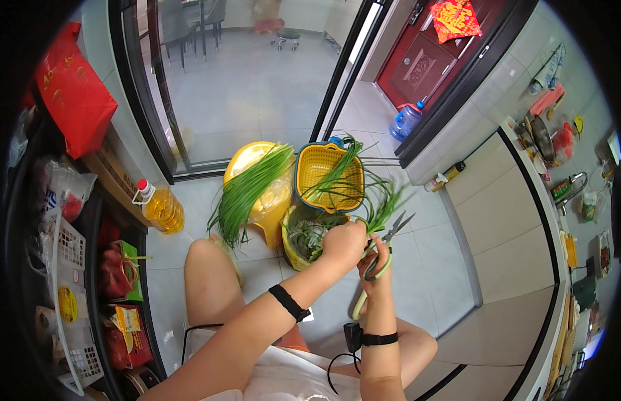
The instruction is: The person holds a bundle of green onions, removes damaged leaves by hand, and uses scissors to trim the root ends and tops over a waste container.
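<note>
My left hand (344,243) grips the base end of a small bunch of Chinese chives (385,206), whose leaves fan out to the right. Close beside it, my right hand (376,265) has its fingers on the green handles of a pair of scissors (390,239), whose blades stand apart and point up and right. A bin with a yellow liner (289,250), with plant scraps inside, stands under my left hand. Behind it is a yellow basket with a blue rim (359,188) with some chives in it. A larger bunch of chives (255,188) lies on a yellow stool (271,231).
An oil bottle (166,210) stands on the tiled floor at the left, near shelves with a white plastic basket (57,280). Behind are a glass sliding door (250,90) and a blue water jug (406,122). Pale cabinets (511,225) line the right side.
</note>
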Motion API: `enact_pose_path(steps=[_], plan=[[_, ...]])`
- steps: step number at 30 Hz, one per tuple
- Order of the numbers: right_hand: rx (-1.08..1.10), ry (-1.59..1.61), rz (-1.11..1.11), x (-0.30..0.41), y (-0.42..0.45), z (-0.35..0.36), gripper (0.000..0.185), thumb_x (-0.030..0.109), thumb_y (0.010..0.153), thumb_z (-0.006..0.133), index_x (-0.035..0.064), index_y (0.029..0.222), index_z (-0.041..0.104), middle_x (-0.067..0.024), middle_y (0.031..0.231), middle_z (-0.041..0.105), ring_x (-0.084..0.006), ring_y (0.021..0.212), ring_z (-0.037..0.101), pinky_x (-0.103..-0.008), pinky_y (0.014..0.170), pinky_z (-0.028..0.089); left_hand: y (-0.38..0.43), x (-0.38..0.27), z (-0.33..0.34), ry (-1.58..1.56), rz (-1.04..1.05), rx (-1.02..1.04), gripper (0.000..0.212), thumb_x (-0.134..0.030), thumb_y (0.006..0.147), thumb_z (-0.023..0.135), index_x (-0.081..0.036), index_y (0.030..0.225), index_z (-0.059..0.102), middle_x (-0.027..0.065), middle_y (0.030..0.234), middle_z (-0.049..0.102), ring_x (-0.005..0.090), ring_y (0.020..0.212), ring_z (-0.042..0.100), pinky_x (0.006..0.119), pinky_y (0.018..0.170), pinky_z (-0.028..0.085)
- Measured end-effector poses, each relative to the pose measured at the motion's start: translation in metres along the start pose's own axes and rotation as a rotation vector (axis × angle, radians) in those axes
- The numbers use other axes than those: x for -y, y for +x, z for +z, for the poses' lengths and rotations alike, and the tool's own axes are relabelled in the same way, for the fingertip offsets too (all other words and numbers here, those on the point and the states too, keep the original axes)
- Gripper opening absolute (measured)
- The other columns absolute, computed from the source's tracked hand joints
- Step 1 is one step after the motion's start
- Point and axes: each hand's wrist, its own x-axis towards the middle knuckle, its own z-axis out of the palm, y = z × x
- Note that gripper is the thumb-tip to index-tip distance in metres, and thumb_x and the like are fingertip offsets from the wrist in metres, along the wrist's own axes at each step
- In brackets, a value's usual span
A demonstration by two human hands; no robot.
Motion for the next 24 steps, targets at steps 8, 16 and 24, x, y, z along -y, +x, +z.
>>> enact_pose_path(steps=[8,16,24], plan=[[-0.002,-0.102,-0.135,0.018,0.032,0.015,0.032,0.005,0.078,0.066,0.0008,0.107,0.054,-0.01,0.096,0.061,-0.018,0.085,0.059,-0.0299,0.073,0.049,-0.002,0.007,0.001,0.211,0.25,-0.004,0.008,-0.009,0.073,0.057,-0.003,0.077,0.055,0.0151,0.069,0.062,0.0313,0.059,0.063,0.039,0.05,0.051],[-0.009,0.348,-0.061,0.045,0.084,-0.018,0.017,0.004,0.077,0.065,0.0036,0.092,0.057,-0.0048,0.089,0.061,-0.017,0.082,0.059,-0.0321,0.075,0.05,0.024,0.002,-0.003,0.472,0.419,0.007,0.007,-0.01,0.073,0.055,-0.006,0.075,0.051,0.01,0.063,0.058,0.0261,0.056,0.063,0.036,0.048,0.05],[0.06,0.305,-0.016,0.054,0.09,-0.011,0.02,0.001,0.08,0.062,0.0046,0.098,0.054,-0.0059,0.084,0.061,-0.0171,0.075,0.06,-0.033,0.069,0.053,0.019,0.027,0.016,0.508,0.433,0.105,0.01,-0.011,0.073,0.057,-0.007,0.077,0.049,0.0095,0.064,0.056,0.0258,0.054,0.061,0.036,0.044,0.047]])
